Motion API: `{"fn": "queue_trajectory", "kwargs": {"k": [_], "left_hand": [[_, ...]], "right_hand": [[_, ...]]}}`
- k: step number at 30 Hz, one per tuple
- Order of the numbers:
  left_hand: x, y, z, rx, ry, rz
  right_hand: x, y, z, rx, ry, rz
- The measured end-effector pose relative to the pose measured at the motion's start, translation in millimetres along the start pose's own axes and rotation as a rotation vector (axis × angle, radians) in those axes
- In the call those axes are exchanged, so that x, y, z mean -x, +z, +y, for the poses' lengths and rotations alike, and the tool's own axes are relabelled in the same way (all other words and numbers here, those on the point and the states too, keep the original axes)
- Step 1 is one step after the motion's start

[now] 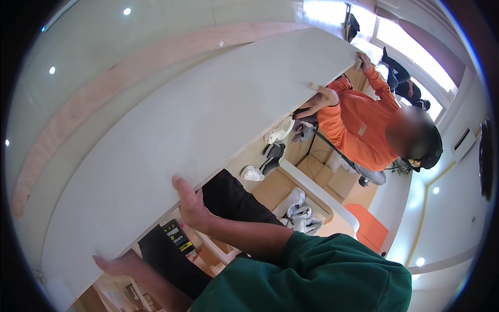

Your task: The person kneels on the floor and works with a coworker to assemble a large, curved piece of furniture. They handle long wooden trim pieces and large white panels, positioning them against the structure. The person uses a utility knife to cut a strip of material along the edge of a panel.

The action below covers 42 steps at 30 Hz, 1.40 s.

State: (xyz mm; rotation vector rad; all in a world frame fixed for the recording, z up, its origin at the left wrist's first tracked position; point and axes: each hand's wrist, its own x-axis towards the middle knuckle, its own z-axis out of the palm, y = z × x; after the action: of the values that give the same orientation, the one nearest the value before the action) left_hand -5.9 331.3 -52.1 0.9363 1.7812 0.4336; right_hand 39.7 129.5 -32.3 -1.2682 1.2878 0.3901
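Note:
A long, flat white board (171, 125) spans the view from lower left to upper right. My left hand (117, 264) is closed on its near edge toward the lower left, the thumb on the top face. Further up the same edge, my right hand (193, 205) grips it likewise; the fingers under the board are hidden on both hands. At the far end stands a person in an orange top (353, 114). One of that person's hands (325, 99) is at the near edge, blurred, and the other (364, 61) is by the far corner.
Below the board lie white clogs (279, 130), grey shoes (273, 156) and a black container with yellow markings (176, 236). Plastic-wrapped items (301, 213) sit in a tray nearby. A pinkish strip (78, 114) runs along the pale floor. Another person (400, 78) is by the window.

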Motion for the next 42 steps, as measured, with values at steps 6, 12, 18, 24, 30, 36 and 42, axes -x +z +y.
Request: {"fn": "queue_trajectory", "kwargs": {"k": [6, 12, 18, 24, 30, 36, 42], "left_hand": [[0.1, -5.6, 1.5, 0.011, -0.031, -0.021], [0.4, -10.4, 3.6, 0.025, -0.017, -0.029], [0.6, -12.5, 3.7, -0.006, 0.022, -0.049], [2.8, -6.6, 2.7, -0.021, 0.021, -0.024], [12.3, 1.2, 5.0, -0.041, 0.054, 0.005], [-1.3, -11.7, 0.1, 0.005, 0.016, -0.039], [3.5, -7.1, 2.0, 0.016, -0.011, -0.048]], "right_hand": [[0.1, -7.9, 21.2, 0.045, -0.169, -0.064], [8.0, 4.0, 3.5, -0.129, -0.038, 0.043], [9.1, 4.9, -1.2, -0.094, -0.061, 0.046], [6.2, 8.2, -3.9, -0.075, -0.078, 0.092], [6.3, 9.2, -3.3, -0.101, -0.049, 0.117], [-1.4, -4.2, 3.9, -0.079, -0.037, 0.008], [-3.4, -3.3, 2.7, -0.111, -0.06, -0.017]]}}
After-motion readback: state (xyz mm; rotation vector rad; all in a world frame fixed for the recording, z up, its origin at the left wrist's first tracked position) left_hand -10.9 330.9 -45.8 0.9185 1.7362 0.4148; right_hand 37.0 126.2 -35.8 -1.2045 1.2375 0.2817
